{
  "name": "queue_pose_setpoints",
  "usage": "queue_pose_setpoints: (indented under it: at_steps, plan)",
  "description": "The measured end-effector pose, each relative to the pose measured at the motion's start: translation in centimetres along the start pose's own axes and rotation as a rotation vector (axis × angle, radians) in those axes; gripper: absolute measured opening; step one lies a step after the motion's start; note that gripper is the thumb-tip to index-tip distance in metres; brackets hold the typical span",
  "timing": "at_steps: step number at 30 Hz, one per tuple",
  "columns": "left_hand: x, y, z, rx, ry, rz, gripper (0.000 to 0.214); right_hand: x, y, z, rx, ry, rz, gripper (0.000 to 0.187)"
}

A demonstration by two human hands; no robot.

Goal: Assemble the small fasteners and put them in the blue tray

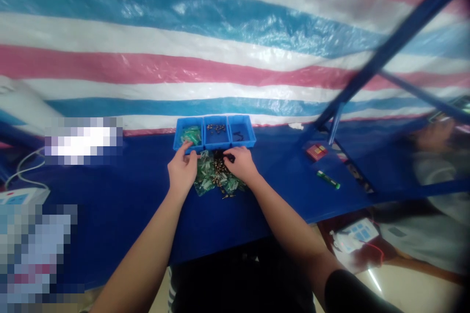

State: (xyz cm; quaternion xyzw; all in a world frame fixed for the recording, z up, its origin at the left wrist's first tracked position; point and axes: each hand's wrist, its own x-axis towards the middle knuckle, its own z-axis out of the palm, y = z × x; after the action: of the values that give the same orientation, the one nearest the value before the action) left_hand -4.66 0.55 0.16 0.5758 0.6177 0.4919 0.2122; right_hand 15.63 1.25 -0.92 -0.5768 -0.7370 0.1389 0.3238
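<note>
Three small blue bins (pixel 214 144) stand in a row at the back of a blue table (pixel 128 205). The left bin holds green packets (pixel 191 134), the middle one small brown parts (pixel 216 128), the right one a few dark parts (pixel 238 135). A mixed pile of green packets and small brown parts (pixel 216 174) lies in front of the bins. My left hand (pixel 182 168) rests at the pile's left edge, fingertips curled at the left bin's rim. My right hand (pixel 240 162) sits on the pile's right side, fingers pinched on a small dark piece.
A red box (pixel 316 151) and a green marker-like stick (pixel 328 180) lie to the right on the table. Blue metal frame bars (pixel 382 54) cross the right side. A striped tarp (pixel 220 34) hangs behind. A white device with a cable (pixel 18 194) sits at far left.
</note>
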Motion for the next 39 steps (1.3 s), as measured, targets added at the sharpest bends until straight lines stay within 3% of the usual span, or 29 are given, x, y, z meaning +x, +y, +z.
queue_pose_setpoints:
  at_steps: [6,15,29,39]
  plan:
    - [-0.5,0.8,0.0,-0.019,0.007,0.074,0.028,-0.1,0.1,0.3,-0.025,-0.045,-0.032,0.020]
    - [-1.6,1.3,0.7,0.018,-0.103,0.202,0.021,0.1,0.2,0.3,0.007,-0.067,-0.081,0.023]
    - [-1.5,1.2,0.6,0.027,-0.116,0.182,0.021,-0.1,-0.5,-0.1,0.006,-0.108,-0.125,0.016]
    - [-1.6,1.4,0.5,0.035,-0.128,0.195,0.023,-0.3,-0.7,0.2,-0.022,-0.100,-0.060,0.019]
